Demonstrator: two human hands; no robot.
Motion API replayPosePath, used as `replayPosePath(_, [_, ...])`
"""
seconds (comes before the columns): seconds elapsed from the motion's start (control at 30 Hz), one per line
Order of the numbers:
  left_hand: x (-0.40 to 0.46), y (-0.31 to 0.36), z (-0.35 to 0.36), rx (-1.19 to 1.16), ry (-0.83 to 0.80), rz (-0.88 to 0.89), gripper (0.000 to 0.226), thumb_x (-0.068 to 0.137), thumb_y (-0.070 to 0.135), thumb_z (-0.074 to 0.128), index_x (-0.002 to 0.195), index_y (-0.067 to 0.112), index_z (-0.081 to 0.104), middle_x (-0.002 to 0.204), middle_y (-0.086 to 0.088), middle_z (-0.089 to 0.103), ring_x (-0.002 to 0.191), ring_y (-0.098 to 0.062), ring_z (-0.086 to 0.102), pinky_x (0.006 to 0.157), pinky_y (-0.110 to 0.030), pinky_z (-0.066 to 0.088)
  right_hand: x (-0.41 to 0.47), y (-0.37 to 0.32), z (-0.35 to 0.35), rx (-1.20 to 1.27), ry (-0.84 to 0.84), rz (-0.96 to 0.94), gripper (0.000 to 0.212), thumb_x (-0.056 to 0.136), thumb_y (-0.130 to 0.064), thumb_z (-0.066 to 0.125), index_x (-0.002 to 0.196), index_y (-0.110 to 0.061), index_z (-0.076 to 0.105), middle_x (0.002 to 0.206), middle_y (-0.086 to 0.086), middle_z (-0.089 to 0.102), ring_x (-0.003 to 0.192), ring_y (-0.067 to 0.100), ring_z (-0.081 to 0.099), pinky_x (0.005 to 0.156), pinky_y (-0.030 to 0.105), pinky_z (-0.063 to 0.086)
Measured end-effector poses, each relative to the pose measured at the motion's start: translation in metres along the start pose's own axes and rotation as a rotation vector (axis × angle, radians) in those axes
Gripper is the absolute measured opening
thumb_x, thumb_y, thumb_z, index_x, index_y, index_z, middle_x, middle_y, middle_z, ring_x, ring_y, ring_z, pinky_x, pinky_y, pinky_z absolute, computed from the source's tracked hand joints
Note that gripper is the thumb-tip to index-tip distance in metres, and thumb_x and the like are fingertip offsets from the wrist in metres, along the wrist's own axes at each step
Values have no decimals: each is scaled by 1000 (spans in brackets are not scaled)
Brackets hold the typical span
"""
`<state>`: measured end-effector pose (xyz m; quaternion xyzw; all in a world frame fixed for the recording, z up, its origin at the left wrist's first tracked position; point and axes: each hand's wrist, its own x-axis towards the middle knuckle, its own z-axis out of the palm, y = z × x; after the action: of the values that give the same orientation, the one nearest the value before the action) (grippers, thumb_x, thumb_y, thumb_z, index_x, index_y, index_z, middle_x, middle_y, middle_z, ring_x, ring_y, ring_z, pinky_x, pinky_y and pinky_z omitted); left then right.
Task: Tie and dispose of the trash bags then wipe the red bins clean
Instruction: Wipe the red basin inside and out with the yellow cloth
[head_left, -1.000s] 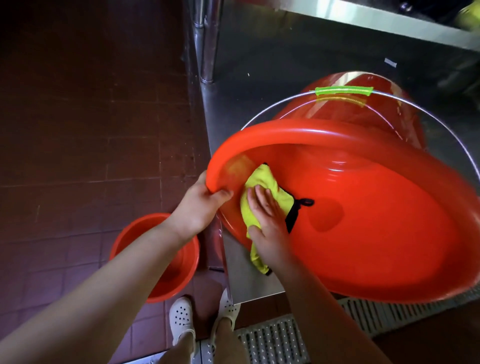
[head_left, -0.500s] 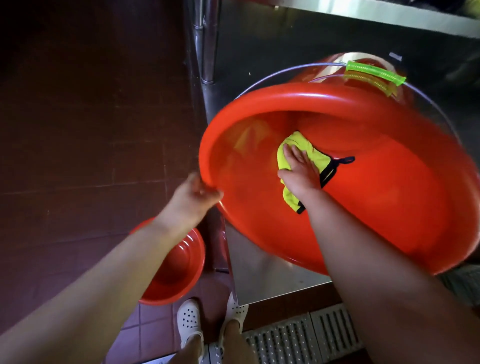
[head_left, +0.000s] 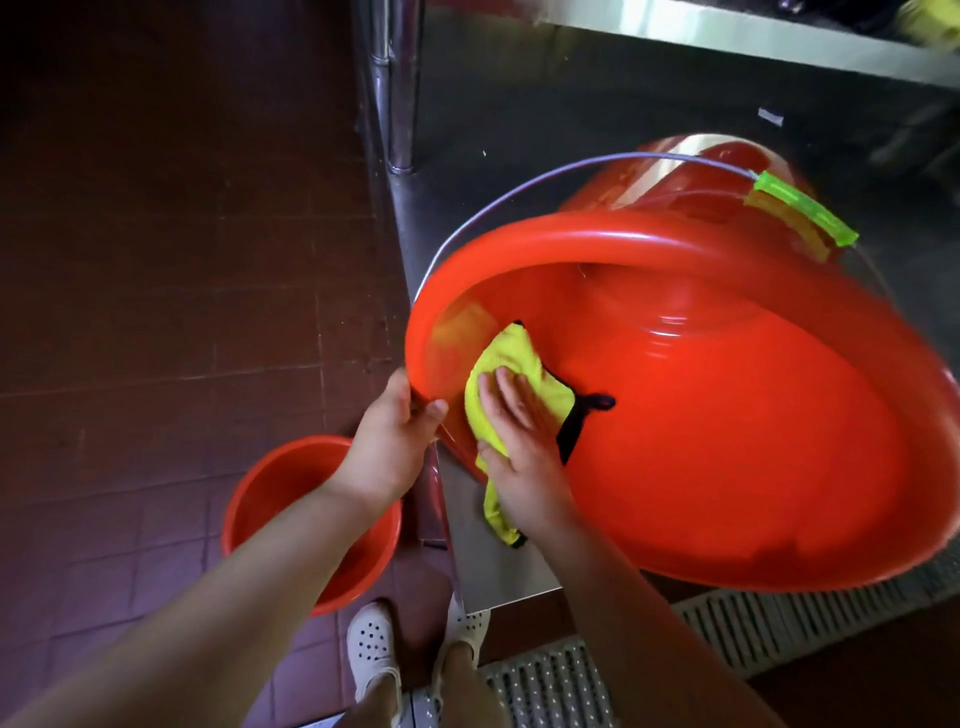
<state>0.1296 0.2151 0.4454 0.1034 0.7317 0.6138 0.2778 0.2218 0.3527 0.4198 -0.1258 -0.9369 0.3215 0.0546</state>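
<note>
From my head camera, my right hand (head_left: 519, 441) has slid back from deep inside the big red bin (head_left: 727, 415) to just inside its near left rim, where half a second ago it was further up the wall. Its fingers lie flat and spread, pressing the yellow cloth (head_left: 511, 364) against the inner wall, with the cloth's lower end hanging out over the rim. My left hand (head_left: 395, 436) grips the rim just beside it, thumb curled over the edge, much as before. The bin lies tipped on its side on a steel shelf (head_left: 519, 130), its mouth toward me, and the wire handle with its green grip (head_left: 802, 208) has swung further right. A smaller red bin (head_left: 270, 499) stands on the dark red tiled floor (head_left: 156, 260) under my left forearm, near my white shoes (head_left: 371, 649) and a metal floor grate (head_left: 753, 623).
</note>
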Motion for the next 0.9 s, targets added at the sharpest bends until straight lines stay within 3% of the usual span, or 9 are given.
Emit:
replayPosePath(0.13, [7,18,-9,60,0,86,13,85,28,55,97,28,51,96,-9,64,98,-28,63,88,-51,51,34,28,-17,41,82,133,64,86,0,57,144,-17,35,154,2,25,144,21,20,117,32,17])
replayPosePath(0.23, [15,28,-19,177,31,224,13,91,18,57,88,26,48,76,3,59,72,-2,58,72,-21,48,67,55,-37,-62,84,234,61,89,-2,55,145,-17,35,155,6,27,143,21,23,116,30,18])
replayPosePath(0.3, [18,37,-23,262,65,307,14,91,17,58,87,25,47,70,8,54,61,2,50,62,-17,41,86,73,-51,-174,72,297,60,91,-7,53,146,-18,33,156,6,25,143,20,24,115,28,18])
replayPosePath(0.47, [14,37,-22,193,90,347,9,93,20,56,100,20,51,78,16,59,71,12,57,65,-3,40,104,93,-60,-331,43,370,59,95,-18,49,149,-26,26,158,-1,18,144,17,19,115,30,18])
replayPosePath(0.6, [5,-5,-5,141,-67,57,16,92,11,56,105,6,49,90,3,65,77,8,61,73,-16,47,105,89,-61,-400,-27,391,61,96,-22,47,150,-28,20,159,-3,13,145,17,14,116,32,15])
replayPosePath(0.67, [1,-21,7,50,-111,-56,17,93,5,53,104,16,46,96,-3,63,88,-2,64,81,-24,52,101,79,-57,-391,-39,389,62,95,-21,48,150,-26,19,159,1,13,146,19,14,116,32,14])
replayPosePath(0.77, [0,-29,15,-52,-58,-34,32,93,9,53,102,39,45,105,-5,63,90,-8,66,84,-38,54,73,51,-38,-293,6,308,66,94,-18,52,150,-21,19,159,8,13,146,24,13,116,34,13])
replayPosePath(0.83, [-2,-30,14,-51,-39,7,32,87,26,57,100,53,45,103,-3,65,97,-20,66,87,-47,53,42,28,-20,-136,29,211,66,91,-14,55,149,-17,23,158,9,16,146,26,10,118,37,12])
replayPosePath(0.9, [-4,-31,14,-50,-12,30,25,80,43,57,99,54,45,100,-8,66,98,-31,64,85,-55,52,9,10,-6,-88,31,104,65,87,-17,53,147,-17,28,157,6,19,145,23,9,118,36,11])
